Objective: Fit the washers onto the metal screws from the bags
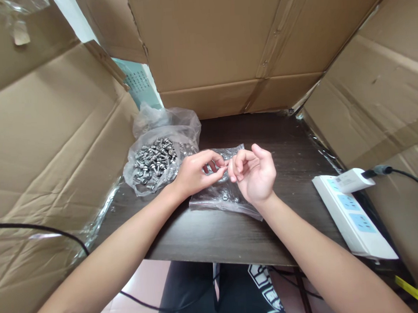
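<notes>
My left hand point(203, 171) reaches over a clear plastic bag, thumb and forefinger pinched together. Whatever small thing the pinch may hold is too small to make out. Right beside it, my right hand point(255, 175) is turned palm up, its fingers curled inward and its thumb held apart. The fingertips of both hands meet or nearly meet; anything within the right fingers is hidden. Under the hands lies the flat clear bag point(212, 203), with a few small metal nuts point(225, 197) on or in it. Left of my left hand stands an open plastic bag full of metal bolts point(156, 159).
Another clear bag point(185, 120) sits behind the bolts. A white power strip point(354, 218) with a plugged-in adapter point(354, 180) lies at the table's right edge. Cardboard walls point(216, 38) enclose the dark table point(207, 237). A black cable point(39, 227) crosses at left.
</notes>
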### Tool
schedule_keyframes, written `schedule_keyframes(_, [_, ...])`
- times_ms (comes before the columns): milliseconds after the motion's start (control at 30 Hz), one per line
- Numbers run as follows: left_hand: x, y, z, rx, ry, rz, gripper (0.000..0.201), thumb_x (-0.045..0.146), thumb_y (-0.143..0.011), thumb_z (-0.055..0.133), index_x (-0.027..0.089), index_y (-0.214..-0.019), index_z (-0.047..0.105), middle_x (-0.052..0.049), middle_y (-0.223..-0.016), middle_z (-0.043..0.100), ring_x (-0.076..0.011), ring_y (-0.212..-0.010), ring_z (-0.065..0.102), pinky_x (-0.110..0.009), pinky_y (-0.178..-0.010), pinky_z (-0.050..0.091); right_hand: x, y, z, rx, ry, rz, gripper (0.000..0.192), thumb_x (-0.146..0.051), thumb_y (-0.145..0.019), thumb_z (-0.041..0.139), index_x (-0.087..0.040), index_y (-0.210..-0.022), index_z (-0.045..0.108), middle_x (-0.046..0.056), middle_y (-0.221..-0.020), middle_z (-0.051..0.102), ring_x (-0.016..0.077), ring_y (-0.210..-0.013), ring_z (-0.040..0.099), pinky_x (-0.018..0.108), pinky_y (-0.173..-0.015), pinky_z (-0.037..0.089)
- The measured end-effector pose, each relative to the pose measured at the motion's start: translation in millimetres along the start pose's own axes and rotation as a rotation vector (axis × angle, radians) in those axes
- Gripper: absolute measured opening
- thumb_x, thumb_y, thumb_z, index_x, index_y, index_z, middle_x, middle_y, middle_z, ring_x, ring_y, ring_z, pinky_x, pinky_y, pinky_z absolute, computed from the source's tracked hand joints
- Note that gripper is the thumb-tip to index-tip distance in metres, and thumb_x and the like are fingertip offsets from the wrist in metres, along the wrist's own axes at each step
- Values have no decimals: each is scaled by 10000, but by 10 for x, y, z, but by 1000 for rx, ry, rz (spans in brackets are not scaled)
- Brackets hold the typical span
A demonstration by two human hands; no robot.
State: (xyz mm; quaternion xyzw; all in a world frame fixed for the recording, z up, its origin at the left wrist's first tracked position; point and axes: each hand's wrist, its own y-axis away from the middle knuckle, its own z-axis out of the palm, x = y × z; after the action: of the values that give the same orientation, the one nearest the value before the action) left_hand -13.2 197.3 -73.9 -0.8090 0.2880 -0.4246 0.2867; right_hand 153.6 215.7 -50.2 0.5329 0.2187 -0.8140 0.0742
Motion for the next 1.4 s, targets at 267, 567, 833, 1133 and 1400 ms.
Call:
schedule_keyframes(267, [-4, 3, 5, -12, 13, -19, 43, 178, -864, 709, 155, -872, 674, -19, -807, 724, -95, -646, 665, -168, -565, 520, 7, -11, -2, 10, -22, 14, 624, -720, -890, 434, -247, -484, 471, -34, -355, 352, 152, -374, 438, 375, -616, 521])
schedule_keyframes(567, [4, -6, 21, 28, 40, -88, 85, 219, -874, 733, 154, -853, 683, -18, -795, 723, -83, -621, 648, -157, -555, 516, 18, 1, -14, 0, 24, -35, 597, -673, -913, 430, -248, -495, 469, -45, -366, 345, 144, -373, 442, 389, -696, 545])
schedule_keyframes(833, [8, -8, 36, 39, 51, -102, 124, 249, -883, 733, 155, -834, 669, -9, -772, 711, -80, -610, 636, -157, -551, 512, 28, 10, -6, 8, 15, -63, 573, -626, -922, 452, -246, -493, 480, -46, -366, 345, 141, -374, 440, 399, -737, 550])
schedule_keyframes(1133, [-1, -1, 26, 44, -18, -12, 145, 265, -925, 734, 157, -862, 661, 1, -794, 710, -66, -606, 622, -150, -560, 507, -41, -4, -15, 48, -130, 44, 566, -620, -898, 487, -244, -476, 477, -37, -369, 342, 142, -382, 435, 393, -705, 539])
schedule_keyframes(1400, [-6, 16, 19, 13, -42, -3, 79, 234, -943, 710, 160, -939, 682, -12, -859, 738, -76, -658, 651, -153, -584, 528, -63, -18, -19, 82, -147, 133, 589, -639, -897, 470, -236, -468, 463, -27, -369, 326, 131, -385, 421, 328, -591, 465])
